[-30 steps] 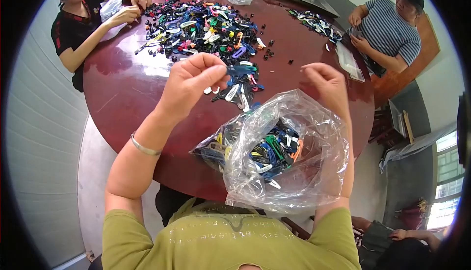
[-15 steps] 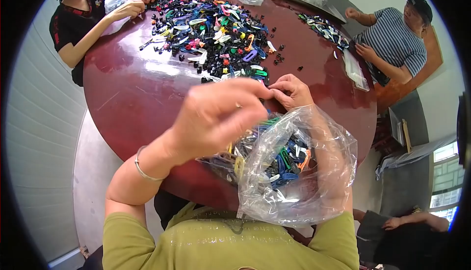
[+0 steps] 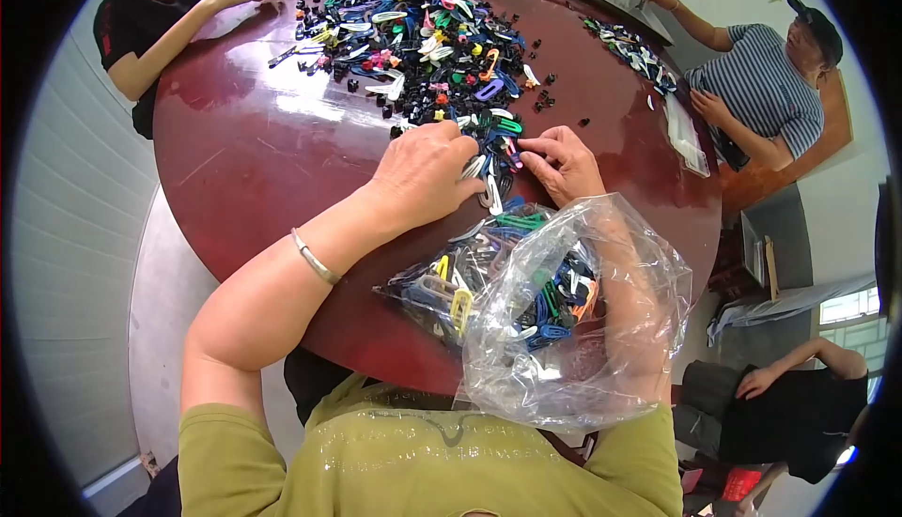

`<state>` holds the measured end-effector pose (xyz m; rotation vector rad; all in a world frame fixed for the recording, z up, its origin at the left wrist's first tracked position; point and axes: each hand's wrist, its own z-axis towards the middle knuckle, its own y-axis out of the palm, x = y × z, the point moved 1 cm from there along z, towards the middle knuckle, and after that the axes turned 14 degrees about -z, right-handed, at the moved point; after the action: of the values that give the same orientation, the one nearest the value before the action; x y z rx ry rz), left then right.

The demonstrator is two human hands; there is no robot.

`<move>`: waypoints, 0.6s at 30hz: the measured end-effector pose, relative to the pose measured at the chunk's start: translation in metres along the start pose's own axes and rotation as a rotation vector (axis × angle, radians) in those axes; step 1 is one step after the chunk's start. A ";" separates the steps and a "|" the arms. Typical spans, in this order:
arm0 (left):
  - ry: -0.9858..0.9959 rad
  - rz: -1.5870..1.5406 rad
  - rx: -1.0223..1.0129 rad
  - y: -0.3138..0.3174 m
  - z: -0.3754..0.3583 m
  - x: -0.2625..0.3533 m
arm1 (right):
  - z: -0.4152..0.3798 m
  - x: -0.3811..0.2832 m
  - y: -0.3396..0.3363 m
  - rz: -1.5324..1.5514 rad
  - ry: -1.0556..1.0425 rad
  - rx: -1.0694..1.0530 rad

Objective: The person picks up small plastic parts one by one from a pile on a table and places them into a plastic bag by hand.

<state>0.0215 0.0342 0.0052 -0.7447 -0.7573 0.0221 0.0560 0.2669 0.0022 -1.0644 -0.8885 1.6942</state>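
A pile of hair clips [image 3: 423,43], mixed with small black claw clips, spreads over the table. At its near edge my left hand [image 3: 423,171] is curled, with a white hair clip [image 3: 474,168] between its thumb and fingers. Opposite it, my right hand [image 3: 566,168] has thumb and forefinger closed at a pink and purple hair clip [image 3: 512,153]. Long white and dark clips lie between the two hands. A clear plastic bag [image 3: 573,390] partly filled with clips lies below them, its mouth around my right forearm.
The round dark red table [image 3: 244,179] curves close to my body. A person [image 3: 150,29] at the left handles a white bag. Another in a striped shirt [image 3: 766,90] sits at the right by a smaller clip pile [image 3: 629,52] and a clear tray [image 3: 686,137].
My left hand has come down from its blurred, raised position to the near edge of the pile. My right hand stays close to where it was, its fingers now at a clip.
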 end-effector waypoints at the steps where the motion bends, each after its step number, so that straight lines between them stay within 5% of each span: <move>1: 0.025 0.024 0.013 0.002 0.001 0.001 | 0.000 0.001 0.001 0.021 0.010 -0.002; 11: 0.048 0.119 0.021 0.006 -0.002 -0.002 | 0.001 0.002 -0.002 0.085 0.067 -0.002; 18: -0.066 -0.134 0.131 -0.006 -0.004 0.003 | -0.001 0.004 0.001 0.043 0.031 0.005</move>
<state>0.0246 0.0283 0.0083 -0.5696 -0.8588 -0.0245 0.0556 0.2701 0.0005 -1.1107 -0.8461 1.7096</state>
